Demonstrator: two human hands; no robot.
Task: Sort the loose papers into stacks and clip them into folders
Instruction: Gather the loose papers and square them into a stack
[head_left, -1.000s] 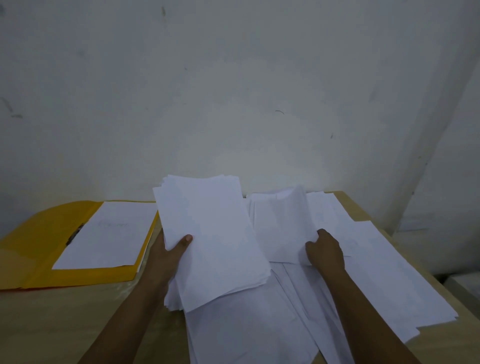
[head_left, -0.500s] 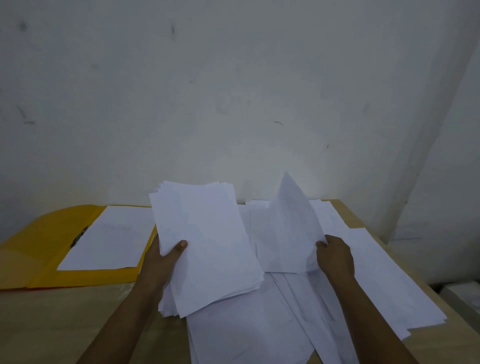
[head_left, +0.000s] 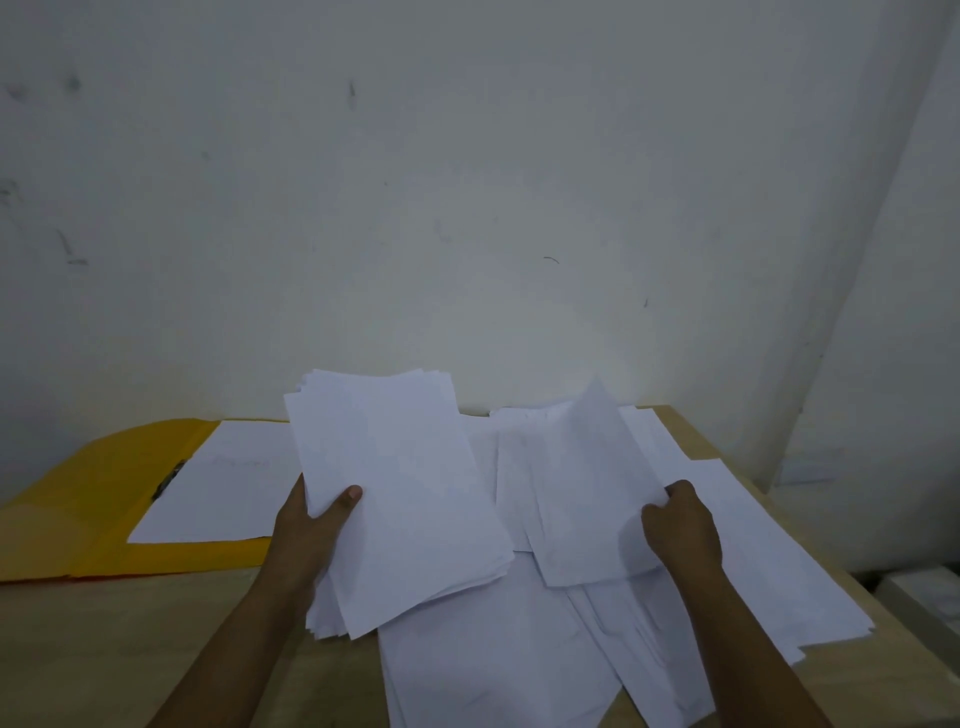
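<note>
Left grip (head_left: 311, 525): thumb over, fingers under gathered stack (head_left: 400, 493), held above bench (head_left: 104, 639). Right grip (head_left: 680, 525) pinches edge of lifted sheet (head_left: 587, 488) over loose papers (head_left: 519, 665). We judge sheets light, floppy, slippery; take hold near edge. Yellow folder (head_left: 78, 509) open at left.

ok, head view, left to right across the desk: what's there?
yellow folder → sheet in the folder → left hand → gripped stack → lifted sheet → right hand → spread loose papers
</note>
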